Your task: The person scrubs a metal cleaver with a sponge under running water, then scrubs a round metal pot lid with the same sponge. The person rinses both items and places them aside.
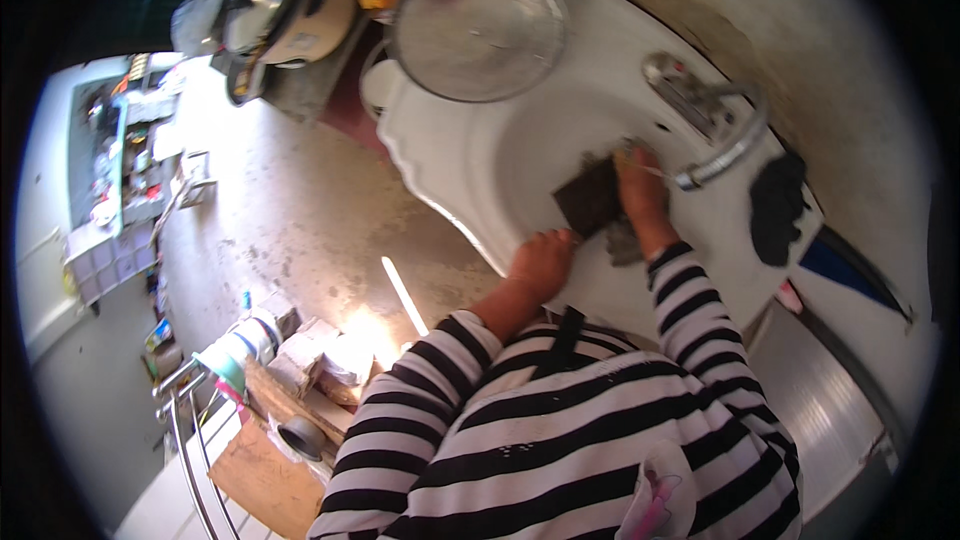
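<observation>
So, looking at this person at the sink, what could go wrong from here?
The dark slab might slip into the white sink: the left grip seems to have only its near corner. Any water could splash the right striped sleeve, as the hose nozzle points toward the right grip.

My left hand (543, 265) grips the near corner of a dark rectangular piece (588, 200); my right hand (643, 190) grips its right end. The piece is positioned over the white sink (530, 150). A grey lump (625, 245) lies just beside my right wrist. The faucet (680, 85) is mounted at the far right; its flexible hose (738, 152) curves back toward my right hand. A dark cloth (778, 208) rests on the right rim. A round, rimmed disc (480, 30) covers the far left end.
</observation>
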Available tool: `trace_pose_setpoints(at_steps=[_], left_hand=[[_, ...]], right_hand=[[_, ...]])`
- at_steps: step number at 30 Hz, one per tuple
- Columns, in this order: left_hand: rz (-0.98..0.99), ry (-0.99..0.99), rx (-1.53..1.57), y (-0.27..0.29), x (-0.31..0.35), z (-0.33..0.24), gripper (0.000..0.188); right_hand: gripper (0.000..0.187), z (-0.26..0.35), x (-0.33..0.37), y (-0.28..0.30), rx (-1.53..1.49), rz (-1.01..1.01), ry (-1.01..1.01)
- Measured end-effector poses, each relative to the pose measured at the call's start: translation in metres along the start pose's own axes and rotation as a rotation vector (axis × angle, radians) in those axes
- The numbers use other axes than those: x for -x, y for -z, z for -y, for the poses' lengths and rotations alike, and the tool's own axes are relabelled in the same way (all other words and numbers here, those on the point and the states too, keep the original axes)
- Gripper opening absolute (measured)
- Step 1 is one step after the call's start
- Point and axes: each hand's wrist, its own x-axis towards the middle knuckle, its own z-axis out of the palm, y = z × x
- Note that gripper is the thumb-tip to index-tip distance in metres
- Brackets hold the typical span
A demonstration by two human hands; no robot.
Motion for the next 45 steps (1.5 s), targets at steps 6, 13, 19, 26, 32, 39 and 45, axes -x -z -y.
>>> trace_pose_setpoints(at_steps=[6,13,19,26,32,39,45], left_hand=[[-0.059,-0.084,0.041,-0.006,0.002,0.005,0.018],[-0.063,-0.060,0.018,-0.004,0.005,0.002,0.018],[-0.103,-0.081,0.064,-0.003,0.006,0.002,0.017],[-0.097,-0.161,0.005,-0.011,0.003,0.008,0.021],[-0.089,-0.091,0.027,-0.007,0.006,0.005,0.017],[-0.013,-0.026,-0.146,0.002,-0.001,-0.002,0.023],[-0.037,-0.041,-0.137,0.004,0.000,-0.004,0.024]], right_hand=[[0.027,0.041,0.071,0.006,-0.156,0.222,0.344],[0.025,0.014,-0.005,-0.003,-0.033,0.195,-0.018],[0.025,0.027,0.057,0.009,-0.013,0.247,0.263],[0.029,0.014,0.024,-0.005,-0.098,0.046,0.236],[0.020,-0.004,0.041,0.016,-0.142,0.235,-0.049],[0.019,0.026,0.050,0.002,-0.182,0.118,0.234],[0.023,-0.003,0.014,0.025,-0.361,0.183,-0.218]])
